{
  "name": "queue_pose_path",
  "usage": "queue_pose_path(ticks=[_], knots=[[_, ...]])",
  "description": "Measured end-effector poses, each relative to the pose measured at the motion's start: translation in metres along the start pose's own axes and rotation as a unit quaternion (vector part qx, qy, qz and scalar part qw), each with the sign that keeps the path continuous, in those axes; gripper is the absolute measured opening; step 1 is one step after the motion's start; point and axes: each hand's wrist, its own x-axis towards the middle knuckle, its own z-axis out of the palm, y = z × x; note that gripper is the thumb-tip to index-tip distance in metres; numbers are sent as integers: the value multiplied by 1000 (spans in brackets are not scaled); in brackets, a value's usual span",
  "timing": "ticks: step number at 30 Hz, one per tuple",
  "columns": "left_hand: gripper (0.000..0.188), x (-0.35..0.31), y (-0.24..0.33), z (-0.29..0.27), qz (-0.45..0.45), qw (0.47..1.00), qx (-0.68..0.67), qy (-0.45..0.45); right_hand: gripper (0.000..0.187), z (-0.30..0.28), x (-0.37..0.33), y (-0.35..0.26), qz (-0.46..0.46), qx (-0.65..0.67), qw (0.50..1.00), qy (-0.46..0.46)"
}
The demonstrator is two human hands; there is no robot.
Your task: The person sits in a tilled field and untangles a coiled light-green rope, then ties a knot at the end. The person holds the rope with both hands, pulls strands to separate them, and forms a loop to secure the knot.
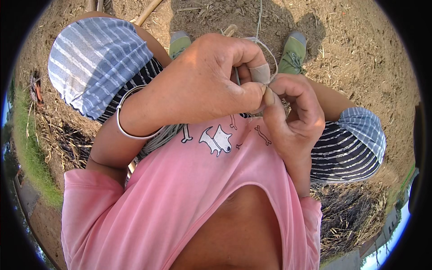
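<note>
Head view, left hand [202,81]: raised in front of the chest, fingers curled tight, thumb and forefinger pinched narrow on a thin white string [260,41]; one fingertip wears a tan bandage [261,73].
Head view, right hand [294,112]: just right of the left hand and touching it at the fingertips; fingers [288,85] bent inward, nearly closed, pinching at the same spot. Exactly what sits between these tips is too small to tell.
String: runs up from the pinch in a small loop, then away toward the far ground between the shoes.
Wrist: a silver bangle [128,130] circles the left forearm.
Clothing: pink shirt [180,198] with small dog and bone prints, near the camera; blue striped cloth [96,63] over both knees, left and right.
Shoes: two green shoes [292,54] on the far side, on dirt.
Ground: dry brown soil [360,49] with straw scattered; a wooden stick [148,11] lies far left; grass along the left rim.
</note>
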Motion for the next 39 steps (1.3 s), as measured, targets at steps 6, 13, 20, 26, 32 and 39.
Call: queue_pose_path(ticks=[6, 13, 20, 26, 32, 39], knots=[[9, -1, 1, 2, 1, 1000, -4, -8, 13, 4, -5, -9, 156, 185, 970, 7], [10, -2, 3, -1, -18, 998, -44, -34, 9, 0, -5, -9, 202, 312, 928, -35], [10, -1, 2, -1, -19, 997, -56, -51, 8, -2, -8, -5, 207, 345, 914, -42], [10, 0, -2, -4, -6, 998, -55, -35, 7, 3, -8, -10, 193, 346, 918, -24], [10, 1, -1, -2, -10, 998, -64, -20, 11, -1, -2, -7, 197, 375, 906, 11], [10, 1, -4, -1, -6, 998, -59, -20, 12, -1, -5, -8, 179, 217, 959, -31]])
